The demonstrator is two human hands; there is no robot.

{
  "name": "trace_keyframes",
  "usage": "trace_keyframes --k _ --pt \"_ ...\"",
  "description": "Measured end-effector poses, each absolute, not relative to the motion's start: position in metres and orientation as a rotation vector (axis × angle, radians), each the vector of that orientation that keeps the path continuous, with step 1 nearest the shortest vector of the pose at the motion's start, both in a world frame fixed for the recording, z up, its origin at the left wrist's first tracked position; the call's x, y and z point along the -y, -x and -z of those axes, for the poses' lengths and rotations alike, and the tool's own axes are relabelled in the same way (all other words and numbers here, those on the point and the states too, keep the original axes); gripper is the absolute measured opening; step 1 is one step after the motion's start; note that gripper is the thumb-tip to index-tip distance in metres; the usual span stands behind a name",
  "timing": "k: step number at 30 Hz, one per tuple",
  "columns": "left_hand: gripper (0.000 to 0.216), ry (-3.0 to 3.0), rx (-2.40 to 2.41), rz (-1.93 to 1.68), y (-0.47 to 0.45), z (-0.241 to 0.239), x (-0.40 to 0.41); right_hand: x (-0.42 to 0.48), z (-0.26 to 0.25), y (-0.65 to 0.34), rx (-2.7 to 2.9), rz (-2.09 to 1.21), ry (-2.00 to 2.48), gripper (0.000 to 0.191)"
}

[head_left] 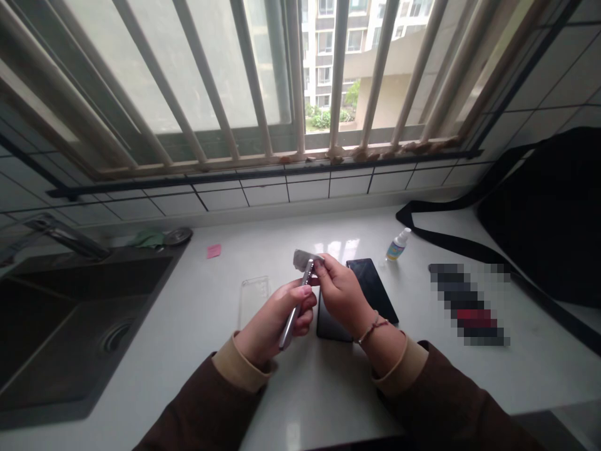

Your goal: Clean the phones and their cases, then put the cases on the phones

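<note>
Above the counter (201, 376), well apart from sink rim (162, 275), gripping phone (290, 324) in left hand (275, 310), pinching grey piece (302, 258) in right hand (339, 288).

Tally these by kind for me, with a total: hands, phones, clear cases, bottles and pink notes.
Hands: 2, the left hand and the right hand
Phone: 1, held edge-on
Clear case: 1
Bottle: 1
Pink note: 1
Total: 6

The black bag (549, 216) is well apart from the sink (135, 326).
</note>
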State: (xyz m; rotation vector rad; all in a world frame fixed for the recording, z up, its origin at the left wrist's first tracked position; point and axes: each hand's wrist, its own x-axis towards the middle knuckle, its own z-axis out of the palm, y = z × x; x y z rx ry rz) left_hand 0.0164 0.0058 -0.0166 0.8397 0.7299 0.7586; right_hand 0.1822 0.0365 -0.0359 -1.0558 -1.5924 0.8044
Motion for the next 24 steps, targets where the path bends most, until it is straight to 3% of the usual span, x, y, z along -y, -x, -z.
trace_keyframes --k 10,24 --pt "0.038 -0.769 -0.750 -0.756 -0.017 0.018 -0.005 -0.029 0.029 -0.188 1.677 -0.581 0.913 0.032" --pt "0.043 -0.730 -0.752 -0.805 -0.009 0.004 -0.007 -0.037 0.040 -0.183 1.693 -0.660 1.168 0.027"
